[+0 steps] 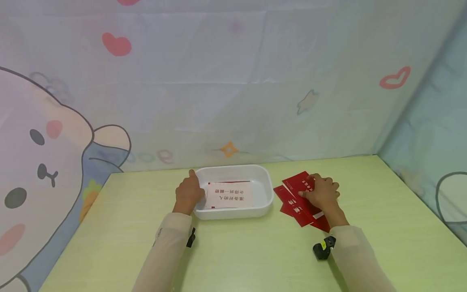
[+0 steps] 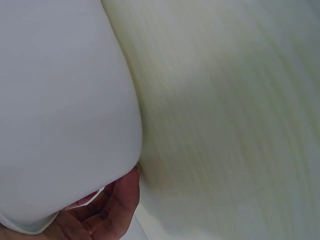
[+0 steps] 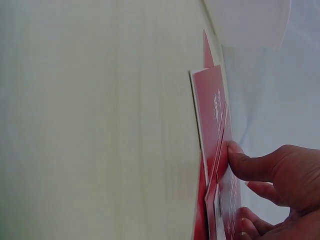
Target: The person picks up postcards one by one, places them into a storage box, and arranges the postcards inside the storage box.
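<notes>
A white plastic tray [image 1: 233, 213] stands at the back middle of the table. My left hand [image 1: 188, 194] grips its left end; in the left wrist view the curled fingers [image 2: 122, 200] show by the tray wall [image 2: 70, 100]. Inside lies a pale card [image 1: 230, 195] with red printed characters, and red edges show beneath it. To the right, several red cards [image 1: 292, 205] overlap in a fanned pile. My right hand [image 1: 322, 192] holds the top red card [image 3: 227, 195], thumb near one edge and curved fingers toward the other. The hand hides part of that card.
The pale yellow-green table [image 1: 248, 255] reaches back to a printed cloth backdrop [image 1: 226, 89]. More cloth [image 1: 438, 162] hangs along the right side. Black devices [image 1: 322, 248] are strapped at the wrists.
</notes>
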`<state>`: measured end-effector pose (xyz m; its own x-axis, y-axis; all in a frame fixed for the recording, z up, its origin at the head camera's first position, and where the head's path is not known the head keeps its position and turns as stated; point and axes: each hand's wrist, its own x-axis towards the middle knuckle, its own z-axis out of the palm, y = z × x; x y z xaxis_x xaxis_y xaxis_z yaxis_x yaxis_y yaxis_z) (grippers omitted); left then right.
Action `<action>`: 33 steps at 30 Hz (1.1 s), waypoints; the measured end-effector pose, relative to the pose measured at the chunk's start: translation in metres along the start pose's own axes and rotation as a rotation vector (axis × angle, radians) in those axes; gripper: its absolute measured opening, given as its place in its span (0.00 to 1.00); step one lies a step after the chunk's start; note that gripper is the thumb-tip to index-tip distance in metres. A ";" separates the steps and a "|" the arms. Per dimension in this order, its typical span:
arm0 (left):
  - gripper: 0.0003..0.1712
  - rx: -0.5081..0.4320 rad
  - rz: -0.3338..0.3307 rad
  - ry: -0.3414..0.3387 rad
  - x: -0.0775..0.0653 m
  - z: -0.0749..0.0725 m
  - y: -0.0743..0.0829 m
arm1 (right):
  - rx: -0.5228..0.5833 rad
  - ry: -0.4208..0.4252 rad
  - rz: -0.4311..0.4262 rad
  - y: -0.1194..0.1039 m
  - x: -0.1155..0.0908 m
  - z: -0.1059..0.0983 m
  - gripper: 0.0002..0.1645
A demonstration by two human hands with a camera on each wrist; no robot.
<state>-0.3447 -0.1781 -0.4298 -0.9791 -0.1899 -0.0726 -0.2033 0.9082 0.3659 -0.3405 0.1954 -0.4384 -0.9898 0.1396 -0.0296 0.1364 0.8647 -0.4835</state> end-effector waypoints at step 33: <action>0.36 0.008 0.010 0.023 0.002 0.001 0.000 | 0.058 0.017 -0.087 -0.003 0.001 -0.019 0.53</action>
<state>-0.3466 -0.1783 -0.4312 -0.9808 -0.1894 -0.0473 -0.1936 0.9131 0.3587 -0.3410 0.2017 -0.4205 -0.9969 0.0732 0.0293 0.0464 0.8447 -0.5332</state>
